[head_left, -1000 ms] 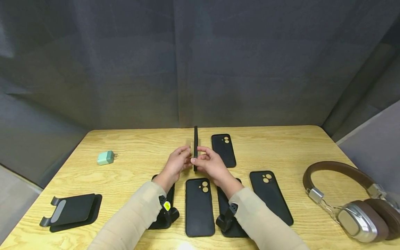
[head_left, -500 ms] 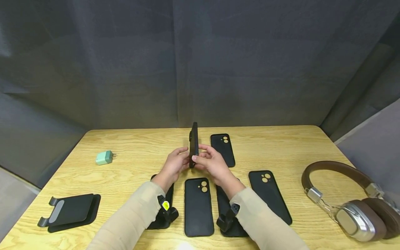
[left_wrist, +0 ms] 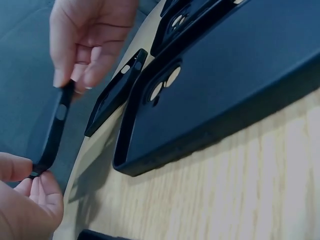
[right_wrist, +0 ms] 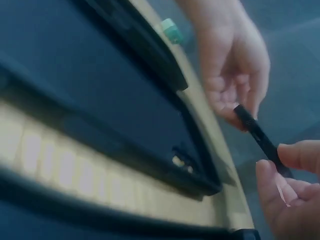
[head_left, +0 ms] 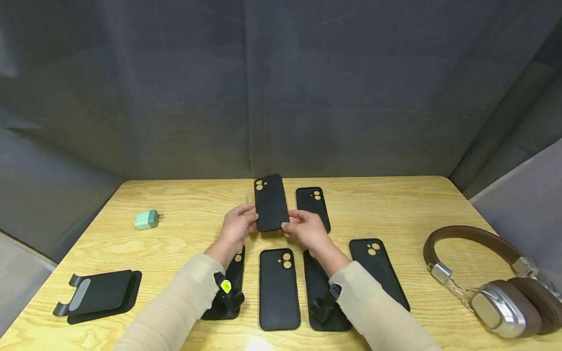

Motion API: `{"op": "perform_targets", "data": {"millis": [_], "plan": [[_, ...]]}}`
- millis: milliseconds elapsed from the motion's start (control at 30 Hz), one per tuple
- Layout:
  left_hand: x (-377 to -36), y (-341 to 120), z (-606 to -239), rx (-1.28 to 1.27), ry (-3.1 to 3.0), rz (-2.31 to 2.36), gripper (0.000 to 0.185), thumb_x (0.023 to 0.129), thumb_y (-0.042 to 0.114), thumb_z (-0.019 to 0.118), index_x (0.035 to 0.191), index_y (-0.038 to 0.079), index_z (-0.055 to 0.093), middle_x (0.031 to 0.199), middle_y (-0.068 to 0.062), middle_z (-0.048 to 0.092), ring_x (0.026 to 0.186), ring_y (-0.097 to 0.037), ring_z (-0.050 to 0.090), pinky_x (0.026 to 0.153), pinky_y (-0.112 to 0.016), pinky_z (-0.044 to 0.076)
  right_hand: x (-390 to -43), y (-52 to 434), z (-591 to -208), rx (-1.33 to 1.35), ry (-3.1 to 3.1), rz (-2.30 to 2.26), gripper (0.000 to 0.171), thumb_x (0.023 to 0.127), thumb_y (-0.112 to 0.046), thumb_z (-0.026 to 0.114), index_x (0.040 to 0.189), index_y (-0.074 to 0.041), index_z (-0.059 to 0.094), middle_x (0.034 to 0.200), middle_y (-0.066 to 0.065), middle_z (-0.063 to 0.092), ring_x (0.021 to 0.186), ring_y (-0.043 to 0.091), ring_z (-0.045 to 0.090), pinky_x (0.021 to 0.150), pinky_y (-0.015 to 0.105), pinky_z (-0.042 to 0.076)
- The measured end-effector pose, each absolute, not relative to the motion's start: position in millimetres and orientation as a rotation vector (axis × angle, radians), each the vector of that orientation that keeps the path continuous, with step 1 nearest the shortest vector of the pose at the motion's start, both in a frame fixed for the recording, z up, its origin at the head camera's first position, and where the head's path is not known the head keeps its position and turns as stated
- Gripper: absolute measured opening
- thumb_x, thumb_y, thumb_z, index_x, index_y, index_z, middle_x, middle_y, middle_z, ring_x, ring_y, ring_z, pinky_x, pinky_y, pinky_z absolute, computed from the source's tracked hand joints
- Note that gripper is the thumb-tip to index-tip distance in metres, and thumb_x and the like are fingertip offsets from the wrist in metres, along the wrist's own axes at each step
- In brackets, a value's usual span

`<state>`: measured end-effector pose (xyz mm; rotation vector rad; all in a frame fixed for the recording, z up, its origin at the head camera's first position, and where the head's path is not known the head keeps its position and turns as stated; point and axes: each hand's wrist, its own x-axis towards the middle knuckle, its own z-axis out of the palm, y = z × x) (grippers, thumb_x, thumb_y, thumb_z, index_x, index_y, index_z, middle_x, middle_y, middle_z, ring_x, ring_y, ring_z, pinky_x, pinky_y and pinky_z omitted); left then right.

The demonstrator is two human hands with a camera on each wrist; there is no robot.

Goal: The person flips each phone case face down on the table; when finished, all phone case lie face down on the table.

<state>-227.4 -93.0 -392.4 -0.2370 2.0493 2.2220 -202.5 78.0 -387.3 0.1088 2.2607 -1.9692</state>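
A black phone case [head_left: 270, 202] is held up over the back half of the table, its flat face toward the head camera and two round camera holes at its upper left. My left hand [head_left: 235, 226] pinches its left edge low down, thumb in front. At the lower right corner my right hand [head_left: 311, 233] pinches it between thumb and fingers. The left wrist view shows the case [left_wrist: 52, 132] edge-on, the right hand [left_wrist: 92, 40] at its upper end. From the right wrist view the case [right_wrist: 257, 135] is a thin dark bar between both hands.
Several black phone cases lie flat: one [head_left: 313, 207] behind my right hand, one [head_left: 279, 292] centre front, others [head_left: 379, 273] under and beside my forearms. A mint charger plug [head_left: 147, 220] and a black folding stand [head_left: 103, 295] sit left; brown headphones [head_left: 505, 297] lie right.
The held phone case has turned from edge-on to flat-face toward the head camera. My left hand has moved slightly left and now pinches its left edge; my right hand shifted slightly right.
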Motion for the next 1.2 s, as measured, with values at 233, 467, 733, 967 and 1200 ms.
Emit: {"op": "perform_targets", "data": {"millis": [233,467,733,967,1200], "plan": [[-226.4,-95.0,-391.7,-0.195,2.154,2.060,0.043,0.088,-0.006,0.051,0.131,-0.002,0.048,0.130,-0.021,0.051,0.117,-0.028,0.051,0.098,-0.039,0.042,-207.6,77.0,-396.3,0.148,2.374,-1.794,0.051,0.084,-0.005,0.065,0.131,0.004,0.047,0.092,0.015,0.064,0.078,0.023,0.067,0.070,0.029,0.055],[-227.8,-97.8,-396.1,-0.199,2.239,1.875,0.043,0.088,-0.005,0.052,0.130,-0.003,0.049,0.127,-0.021,0.053,0.119,-0.031,0.049,0.100,-0.040,0.039,-211.9,75.1,-397.5,0.150,2.437,-1.591,0.051,0.086,-0.010,0.063,0.132,0.005,0.046,0.095,0.013,0.067,0.073,0.014,0.066,0.068,0.028,0.053],[-230.7,-97.2,-399.9,-0.192,2.319,1.759,0.043,0.087,-0.006,0.053,0.130,-0.003,0.050,0.125,-0.019,0.054,0.119,-0.030,0.050,0.099,-0.039,0.041,-213.1,74.2,-399.2,0.140,2.469,-1.507,0.052,0.085,-0.011,0.066,0.130,0.006,0.048,0.085,0.012,0.066,0.061,0.011,0.063,0.057,0.024,0.052],[-230.9,-95.1,-400.6,-0.166,2.421,1.652,0.044,0.088,-0.005,0.054,0.131,0.000,0.050,0.126,-0.018,0.053,0.119,-0.029,0.050,0.095,-0.039,0.044,-213.8,73.2,-403.5,0.166,2.500,-1.505,0.048,0.081,-0.009,0.070,0.125,0.003,0.053,0.067,0.006,0.064,0.048,0.008,0.058,0.046,0.020,0.046],[-231.2,-94.3,-399.7,-0.173,2.482,1.544,0.045,0.088,-0.004,0.054,0.133,0.002,0.049,0.128,-0.016,0.052,0.119,-0.028,0.050,0.095,-0.041,0.043,-213.6,71.6,-405.0,0.130,2.531,-1.494,0.046,0.080,-0.006,0.070,0.122,0.005,0.053,0.066,0.007,0.064,0.049,0.010,0.060,0.049,0.022,0.048]]}}
